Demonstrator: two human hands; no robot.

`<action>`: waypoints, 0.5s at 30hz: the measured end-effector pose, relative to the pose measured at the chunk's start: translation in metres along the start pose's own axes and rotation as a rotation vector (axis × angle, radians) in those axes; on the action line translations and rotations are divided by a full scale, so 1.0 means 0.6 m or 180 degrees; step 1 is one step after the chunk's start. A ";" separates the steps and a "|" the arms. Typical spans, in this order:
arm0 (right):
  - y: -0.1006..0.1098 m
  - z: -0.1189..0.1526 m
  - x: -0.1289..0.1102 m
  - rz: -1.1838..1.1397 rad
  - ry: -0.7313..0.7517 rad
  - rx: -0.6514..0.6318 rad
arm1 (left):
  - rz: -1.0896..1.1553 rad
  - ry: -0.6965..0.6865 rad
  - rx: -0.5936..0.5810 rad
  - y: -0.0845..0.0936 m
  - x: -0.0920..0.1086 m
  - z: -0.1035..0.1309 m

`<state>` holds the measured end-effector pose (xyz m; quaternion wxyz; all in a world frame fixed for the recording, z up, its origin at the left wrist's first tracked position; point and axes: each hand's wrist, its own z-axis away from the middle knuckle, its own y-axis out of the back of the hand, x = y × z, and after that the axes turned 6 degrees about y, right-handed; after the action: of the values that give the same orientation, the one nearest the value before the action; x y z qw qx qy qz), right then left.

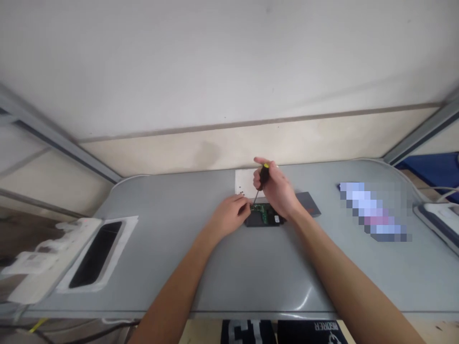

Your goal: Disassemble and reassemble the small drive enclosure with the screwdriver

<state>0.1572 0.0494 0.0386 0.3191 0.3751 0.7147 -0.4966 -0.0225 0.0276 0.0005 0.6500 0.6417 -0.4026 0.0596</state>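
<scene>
A long white plastic power strip [59, 270] sits at nearly nine o'clock from the green circuit board in black casing [264, 215], with a glossy black rounded slab on white paper [96, 255] beside it on the grey worktop [251, 277]. The left hand [231, 216] rests at nine o'clock, fingers bent to the casing; whether it grips anything cannot be told. At eleven lies a white sheet [245, 177] with small dark specks. The right hand [279, 188], at one, closes around a black-and-yellow screwdriver [264, 177], its tip down by the board. A flat dark-grey panel [309, 204] lies toward three.
</scene>
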 end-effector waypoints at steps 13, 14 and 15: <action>0.001 0.004 -0.010 0.0441 0.0119 -0.0050 | -0.0024 -0.0021 0.0028 -0.003 -0.005 -0.001; 0.000 0.005 -0.010 0.0383 0.0110 -0.0070 | -0.0022 -0.0036 0.0033 -0.003 -0.005 -0.001; 0.000 0.005 -0.009 0.0336 0.0109 -0.0063 | -0.0026 -0.0050 0.0034 -0.003 -0.005 -0.001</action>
<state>0.1604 0.0451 0.0421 0.3363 0.4176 0.7042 -0.4654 -0.0233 0.0291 -0.0029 0.6436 0.6473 -0.4048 0.0540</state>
